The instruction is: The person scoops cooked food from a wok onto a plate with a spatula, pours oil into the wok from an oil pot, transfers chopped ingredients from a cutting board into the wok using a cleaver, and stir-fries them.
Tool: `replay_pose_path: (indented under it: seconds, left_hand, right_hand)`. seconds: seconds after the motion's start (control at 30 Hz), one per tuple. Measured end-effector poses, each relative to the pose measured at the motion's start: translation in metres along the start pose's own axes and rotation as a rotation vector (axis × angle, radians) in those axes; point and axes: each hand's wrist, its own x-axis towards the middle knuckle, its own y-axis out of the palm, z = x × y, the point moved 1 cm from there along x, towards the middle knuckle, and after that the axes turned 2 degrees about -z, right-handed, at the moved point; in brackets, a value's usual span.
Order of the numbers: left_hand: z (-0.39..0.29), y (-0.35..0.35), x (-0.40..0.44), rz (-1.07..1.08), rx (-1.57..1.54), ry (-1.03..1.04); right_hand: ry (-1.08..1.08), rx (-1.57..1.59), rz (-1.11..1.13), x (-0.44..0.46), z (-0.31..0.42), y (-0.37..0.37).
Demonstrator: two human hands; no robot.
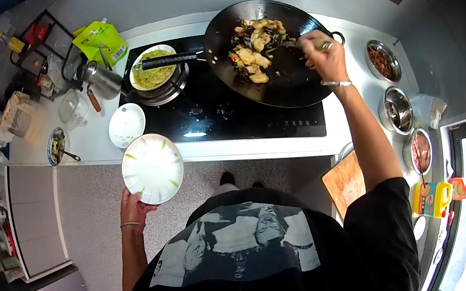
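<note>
In the head view my left hand (137,208) grips the lower rim of a white plate (153,168) with green leaf-like marks. The plate is held over the floor in front of the counter, and no food shows on it. My right hand (325,56) is closed around the handle of a spatula (291,42) above a large black wok (298,88). The spatula's working end is hidden among the food. Pale pieces, dark bits and some green and red flecks make up the stir-fry (256,44), gathered toward the wok's left side.
The wok stands on a black cooktop (225,116), its long handle (167,62) crossing a bowl of greenish food (153,75). A small white dish (126,125) lies near the counter edge. Metal bowls (396,110) and a cutting board (345,184) are at right; a metal pot (102,80) stands left.
</note>
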Motion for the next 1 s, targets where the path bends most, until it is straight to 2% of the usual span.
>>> replay_pose_path:
  seconds: [0.03,0.07,0.1,0.17,0.23,0.3,0.33,0.37,0.43,0.47,0.57,0.63,0.7,0.8,0.9,0.93,1.0]
  left_hand:
    - [0.0,-0.002,0.002,0.033,0.005,-0.006]
    - [-0.001,-0.003,0.006,0.034,-0.002,-0.009]
    - [-0.004,0.006,-0.004,0.03,0.001,-0.008]
    - [-0.004,0.003,-0.002,0.045,-0.007,-0.005]
    - [0.0,-0.001,-0.001,0.061,-0.017,0.0]
    - [0.003,-0.005,0.0,0.058,-0.017,-0.016]
    - [0.003,-0.004,-0.003,0.054,-0.014,-0.026]
    - [0.002,-0.003,-0.003,0.047,-0.02,-0.024]
    - [0.0,0.002,-0.004,0.037,-0.032,-0.02]
    - [-0.001,0.003,-0.004,0.045,-0.025,-0.025]
    - [0.003,0.012,0.001,0.064,0.009,-0.027]
    - [0.004,0.026,0.006,0.071,0.057,-0.029]
    - [-0.002,0.041,0.006,0.112,0.071,-0.008]
    - [-0.002,0.057,0.01,0.165,0.069,0.024]
    - [-0.001,0.066,0.017,0.242,0.08,0.029]
    - [-0.002,0.071,0.017,0.271,0.086,0.04]
    - [-0.005,0.083,0.016,0.289,0.074,0.055]
  right_hand:
    - [-0.123,-0.139,0.074,-0.006,0.022,0.001]
    - [-0.391,-0.297,0.098,-0.01,0.04,0.003]
    - [-0.504,-0.348,0.154,-0.017,0.039,-0.007]
    - [-0.513,-0.371,0.187,-0.023,0.053,-0.022]
    - [-0.385,-0.255,0.156,-0.02,0.044,-0.047]
    - [0.05,-0.213,0.144,-0.012,0.03,-0.079]
    - [0.132,-0.182,0.099,-0.006,0.012,-0.096]
    - [0.212,-0.153,0.051,0.003,-0.01,-0.108]
    - [0.219,0.113,-0.022,0.024,-0.058,-0.125]
    - [0.347,0.199,-0.054,0.033,-0.083,-0.127]
    - [0.471,0.459,-0.126,0.06,-0.12,-0.083]
    - [0.358,0.559,0.129,0.083,-0.102,-0.049]
    - [0.075,0.328,0.357,0.085,-0.042,-0.044]
    - [-0.56,-0.14,0.634,0.079,0.009,-0.036]
    - [-0.672,-0.342,0.717,0.052,0.062,-0.054]
    - [-0.705,-0.33,0.68,0.047,0.066,-0.063]
    - [-0.373,-0.202,0.585,0.048,0.047,-0.085]
